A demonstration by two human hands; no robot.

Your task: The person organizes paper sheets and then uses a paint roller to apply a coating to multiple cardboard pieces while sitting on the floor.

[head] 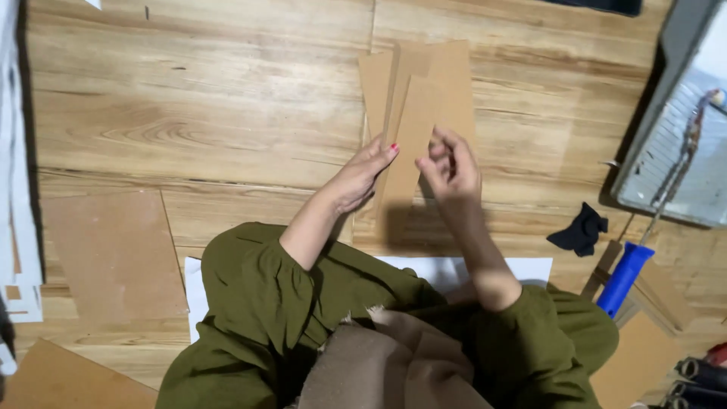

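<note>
I hold a long brown cardboard strip (409, 144) upright over the wooden floor (189, 113). My left hand (362, 176) presses its left edge with flat fingers, the nails red. My right hand (452, 165) pinches its right edge with curled fingers. Behind the strip lie several flat cardboard pieces (447, 72), fanned on the floor. Both arms wear olive green sleeves (257, 303).
A paint tray (666, 144) holding a roller with a blue handle (625, 279) sits at the right. A black cloth (581, 231) lies beside it. A brown board (113, 254) lies at the left, white paper (469, 269) under my knees, and dark rolls (700, 379) sit at the bottom right.
</note>
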